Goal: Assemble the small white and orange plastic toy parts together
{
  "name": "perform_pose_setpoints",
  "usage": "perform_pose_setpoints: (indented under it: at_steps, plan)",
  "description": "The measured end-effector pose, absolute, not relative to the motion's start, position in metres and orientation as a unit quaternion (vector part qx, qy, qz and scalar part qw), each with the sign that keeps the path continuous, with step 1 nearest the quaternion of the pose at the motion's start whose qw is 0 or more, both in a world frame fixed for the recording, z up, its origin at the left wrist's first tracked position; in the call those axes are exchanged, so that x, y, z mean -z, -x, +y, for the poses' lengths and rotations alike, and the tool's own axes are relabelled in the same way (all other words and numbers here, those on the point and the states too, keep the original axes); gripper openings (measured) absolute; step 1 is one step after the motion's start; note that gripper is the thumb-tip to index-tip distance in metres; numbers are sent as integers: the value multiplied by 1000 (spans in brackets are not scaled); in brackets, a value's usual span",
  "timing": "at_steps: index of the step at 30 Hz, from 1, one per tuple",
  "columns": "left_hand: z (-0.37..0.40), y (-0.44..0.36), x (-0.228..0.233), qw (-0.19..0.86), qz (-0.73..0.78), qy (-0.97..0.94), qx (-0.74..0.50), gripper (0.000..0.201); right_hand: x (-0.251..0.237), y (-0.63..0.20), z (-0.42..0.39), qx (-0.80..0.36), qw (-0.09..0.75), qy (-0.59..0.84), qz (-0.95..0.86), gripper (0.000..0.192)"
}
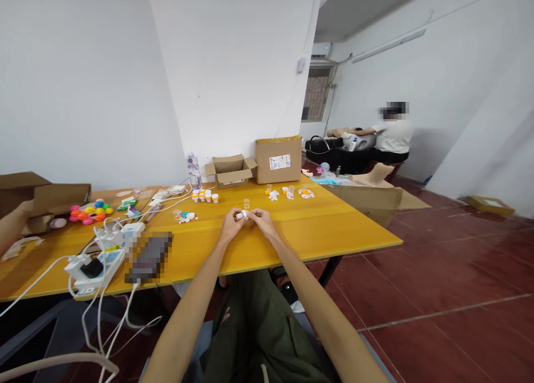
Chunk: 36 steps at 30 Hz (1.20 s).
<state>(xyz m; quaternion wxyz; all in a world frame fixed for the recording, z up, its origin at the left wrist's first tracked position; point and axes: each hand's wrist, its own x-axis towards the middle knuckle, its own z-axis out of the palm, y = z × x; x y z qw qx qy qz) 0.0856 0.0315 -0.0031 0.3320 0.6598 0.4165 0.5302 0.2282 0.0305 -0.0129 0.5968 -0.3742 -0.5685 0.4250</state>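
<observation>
While both arms reach over the yellow table, the left hand and right hand meet, fingers pinched together on a small bottle held just above the tabletop (probably so both can grip its ends). A clear cup stands just beyond; more little bottles and open boxes sit farther back, nothing blocking.

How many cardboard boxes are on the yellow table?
3: a closed box at the far edge, a small open box left of it, and an open one at the far left. Others may lie out of view.
</observation>
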Motion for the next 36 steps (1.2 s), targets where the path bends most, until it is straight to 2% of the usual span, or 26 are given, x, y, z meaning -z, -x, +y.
perform_pose_setpoints:
  at_steps: [7,12,19,27,36]
  plan:
    - [30,-86,2,311,395,-676,-538,14,16,-229,32,-428,589,378,-572,34]
    - [30,-87,2,292,390,-682,-546,16,15,-229,31,-428,587,383,-570,37]
    - [31,-87,4,316,412,-659,-545,27,14,-229,32,-418,601,379,-566,33]
    - [32,-85,5,306,414,-672,-533,15,16,-229,32,-426,595,371,-572,31]
    - [31,-86,3,295,403,-681,-535,19,16,-228,32,-427,597,378,-564,36]
